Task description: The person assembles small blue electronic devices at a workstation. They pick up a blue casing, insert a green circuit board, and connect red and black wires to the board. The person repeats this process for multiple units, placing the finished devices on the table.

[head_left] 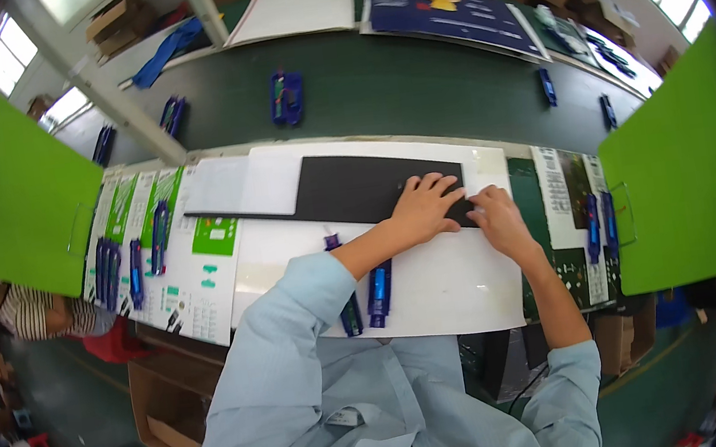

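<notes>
A long black foam-like sheet [340,188] lies on a large white board [465,291] in front of me. My left hand [424,206] rests flat on the sheet's right part, fingers spread. At its right end, my right hand [500,217] is closed in a pinch at the edge; a tiny pale bit shows by the fingertips, too small to name. Partly under my left forearm are two blue-cased devices, one dark [350,314] and one with a light blue panel [379,294]. A translucent whitish sheet [250,183] covers the black sheet's left part.
Printed card sheets [197,297] with several blue devices [135,273] lie on the left. More devices [593,229] stand at the right. Green partitions [15,194] flank both sides. Beyond, a dark green belt [350,81] carries a blue tray [287,100]. Another person sits at left.
</notes>
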A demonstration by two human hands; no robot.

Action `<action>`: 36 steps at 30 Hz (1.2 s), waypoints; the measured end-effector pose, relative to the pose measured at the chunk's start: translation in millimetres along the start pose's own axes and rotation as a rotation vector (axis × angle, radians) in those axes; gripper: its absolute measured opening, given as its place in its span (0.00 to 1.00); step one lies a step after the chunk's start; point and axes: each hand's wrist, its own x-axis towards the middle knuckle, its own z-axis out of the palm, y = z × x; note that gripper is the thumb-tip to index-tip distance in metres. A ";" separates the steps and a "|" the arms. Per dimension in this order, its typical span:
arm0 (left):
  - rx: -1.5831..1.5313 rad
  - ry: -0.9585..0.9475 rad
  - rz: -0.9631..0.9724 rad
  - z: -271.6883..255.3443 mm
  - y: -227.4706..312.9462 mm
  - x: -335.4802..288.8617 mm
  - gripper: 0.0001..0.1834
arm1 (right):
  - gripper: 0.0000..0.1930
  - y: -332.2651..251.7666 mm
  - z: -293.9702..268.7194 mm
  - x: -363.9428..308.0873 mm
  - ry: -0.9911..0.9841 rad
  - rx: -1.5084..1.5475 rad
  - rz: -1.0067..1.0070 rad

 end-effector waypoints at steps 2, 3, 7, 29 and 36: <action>0.005 -0.021 -0.035 0.6 -1.3 -0.2 0.39 | 0.14 9.9 5.5 -1.3 0.014 0.107 0.044; 0.011 -0.033 -0.039 -3.3 0.4 -1.2 0.39 | 0.13 11.5 7.3 1.6 -0.002 0.119 0.056; -0.010 -0.014 -0.042 5.4 -1.2 0.6 0.37 | 0.12 29.7 18.6 -2.0 -0.025 0.345 0.257; 0.008 0.119 -0.331 -65.6 117.7 -250.2 0.26 | 0.06 -156.4 64.5 -29.1 -0.285 0.816 0.325; 0.014 0.105 -0.315 -66.9 113.7 -250.5 0.26 | 0.06 -164.2 69.9 -32.1 -0.254 0.729 0.329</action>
